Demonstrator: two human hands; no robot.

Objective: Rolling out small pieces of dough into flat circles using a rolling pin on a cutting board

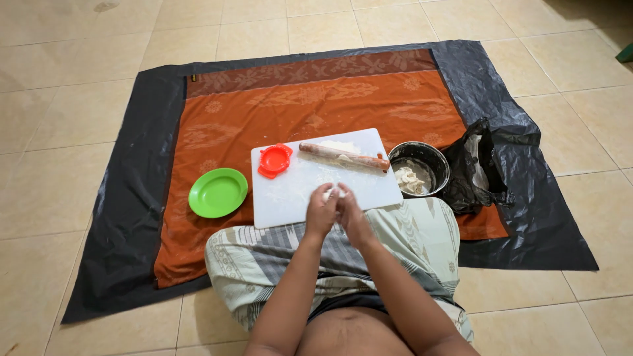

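Left hand [321, 212] and right hand [351, 214] pressed together palm to palm, fingers pointing forward, both bare forearms reaching out and meeting at the wrists.

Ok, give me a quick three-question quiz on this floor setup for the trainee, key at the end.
1. True or false: the rolling pin lies on the white cutting board.
2. Which item sits on the cloth to the left of the board? A) green plate B) metal pot C) black plastic bag
3. Fill in: the left hand and right hand are pressed together around a small piece of ____.

Key
1. True.
2. A; the pot and the bag are on the right side.
3. Dough; more of it shows inside the pot.
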